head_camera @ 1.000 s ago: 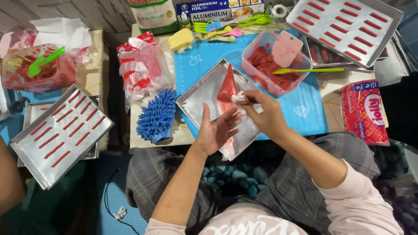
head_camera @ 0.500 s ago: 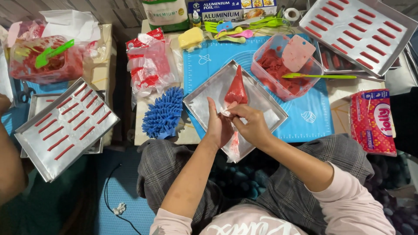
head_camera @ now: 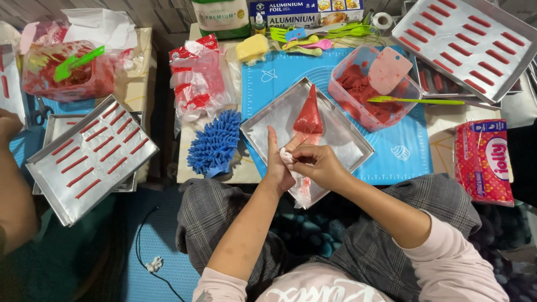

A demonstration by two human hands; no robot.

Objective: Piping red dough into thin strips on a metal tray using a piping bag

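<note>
Left hand (head_camera: 278, 162) and right hand (head_camera: 313, 163) both grasp twisted top of piping bag (head_camera: 307, 120), red-filled, lying on empty foil-lined tray (head_camera: 268, 126) at blue mat's near edge. Side trays (head_camera: 89, 159) already piped; this one unpiped.

A low wooden table (head_camera: 436, 162) carries a blue silicone mat (head_camera: 403, 145). Below the table, blue floor matting (head_camera: 156, 240) shows; beyond its far edge, grey planks (head_camera: 168, 17).
</note>
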